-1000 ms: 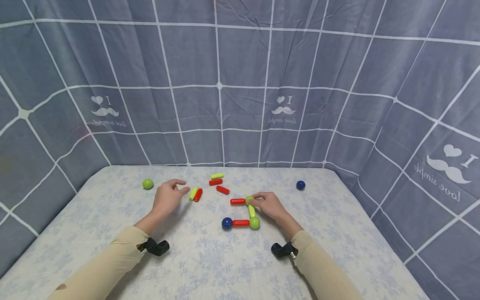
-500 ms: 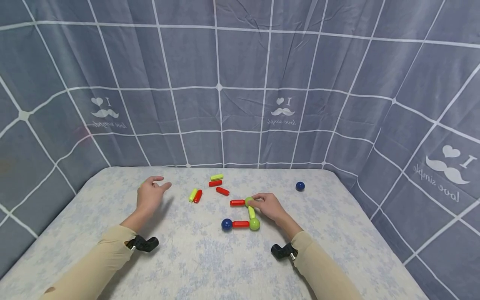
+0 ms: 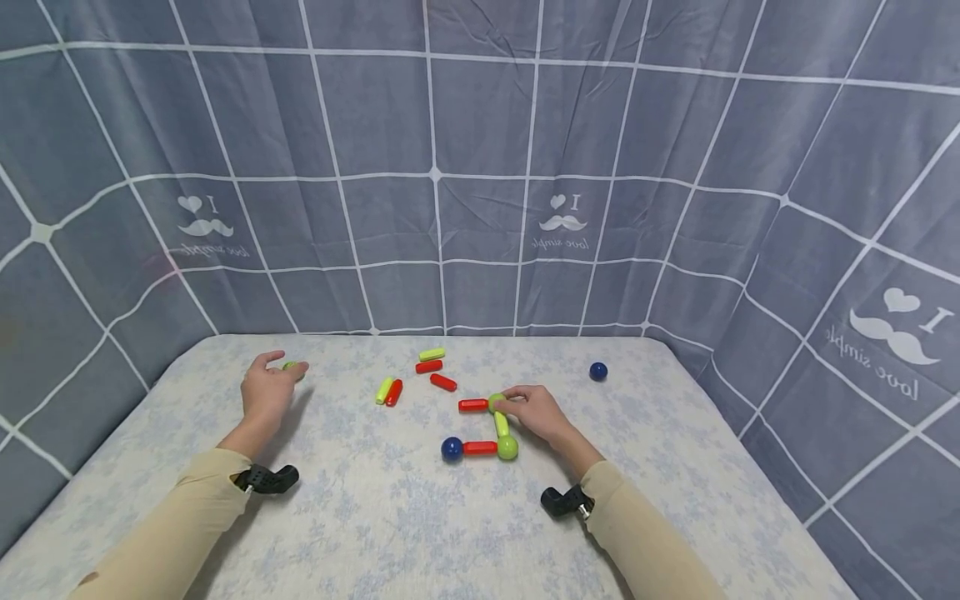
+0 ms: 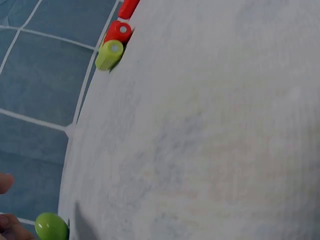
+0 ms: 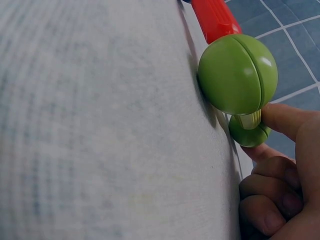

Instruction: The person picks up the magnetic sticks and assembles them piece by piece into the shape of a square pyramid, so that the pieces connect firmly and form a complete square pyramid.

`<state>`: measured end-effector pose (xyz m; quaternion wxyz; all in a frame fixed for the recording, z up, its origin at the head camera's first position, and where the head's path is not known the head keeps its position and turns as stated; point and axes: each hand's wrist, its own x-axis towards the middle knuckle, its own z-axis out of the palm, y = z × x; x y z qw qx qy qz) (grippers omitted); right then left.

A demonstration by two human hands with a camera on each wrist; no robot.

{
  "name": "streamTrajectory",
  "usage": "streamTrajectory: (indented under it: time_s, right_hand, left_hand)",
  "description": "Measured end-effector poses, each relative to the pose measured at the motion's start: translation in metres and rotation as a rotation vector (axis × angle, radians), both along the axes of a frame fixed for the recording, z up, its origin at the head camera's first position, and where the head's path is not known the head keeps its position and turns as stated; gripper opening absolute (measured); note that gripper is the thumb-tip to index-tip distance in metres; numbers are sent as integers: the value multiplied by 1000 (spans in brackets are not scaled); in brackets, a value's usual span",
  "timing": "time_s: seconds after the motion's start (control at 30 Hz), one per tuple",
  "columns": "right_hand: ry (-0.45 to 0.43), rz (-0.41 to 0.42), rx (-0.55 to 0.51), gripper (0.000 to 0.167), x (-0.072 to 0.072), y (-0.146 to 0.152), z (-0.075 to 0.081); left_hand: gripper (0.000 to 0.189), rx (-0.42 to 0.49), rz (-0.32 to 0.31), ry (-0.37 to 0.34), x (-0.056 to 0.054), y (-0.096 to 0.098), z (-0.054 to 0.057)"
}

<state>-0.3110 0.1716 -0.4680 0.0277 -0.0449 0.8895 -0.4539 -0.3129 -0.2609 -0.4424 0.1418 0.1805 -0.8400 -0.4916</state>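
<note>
Rod-ball chain (image 3: pixel 502 426), loose rods (image 3: pixel 443 382) near, blue ball (image 3: pixel 597 372) apart

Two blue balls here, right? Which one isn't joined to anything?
The glossy dark-blue ball farther back on the right: it sits alone, whereas the other dark-blue ball meets one end of a glossy red rod.

The green ball (image 5: pixel 227 75) looks like smooth, glossy plastic, with bright highlights and a fine seam. The red rod (image 5: pixel 215 20) has a similar shiny plastic finish, and the dark blue ball (image 3: pixel 452 449) gleams too. A yellow-green rod (image 4: pixel 106 61) bears a grey, metal-looking end disc (image 4: pixel 114 48). The tabletop (image 3: pixel 375 533) wears matt cloth with a visible weave; the curtain (image 3: pixel 483 117) is creased fabric; the sleeve (image 3: pixel 165 517) is matt cloth.
</note>
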Motion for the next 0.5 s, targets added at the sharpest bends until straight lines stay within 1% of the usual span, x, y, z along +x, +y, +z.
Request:
streamTrajectory:
  time_s: [0.17, 0.23, 0.37, 0.5]
  right_hand:
    - [-10, 1, 2, 42, -1, 1, -1]
    - [-7, 4, 6, 42, -1, 1, -1]
    - [-3, 14, 18, 43, 0, 0, -1]
    - [-9, 16, 17, 43, 0, 1, -1]
  left_hand:
    - [71, 89, 31, -24, -2, -6, -6]
    - [71, 111, 37, -33, -2, -8, -9]
    - [69, 120, 31, -36, -3, -9, -14]
    - [67, 111, 17, -39, -3, -10, -15]
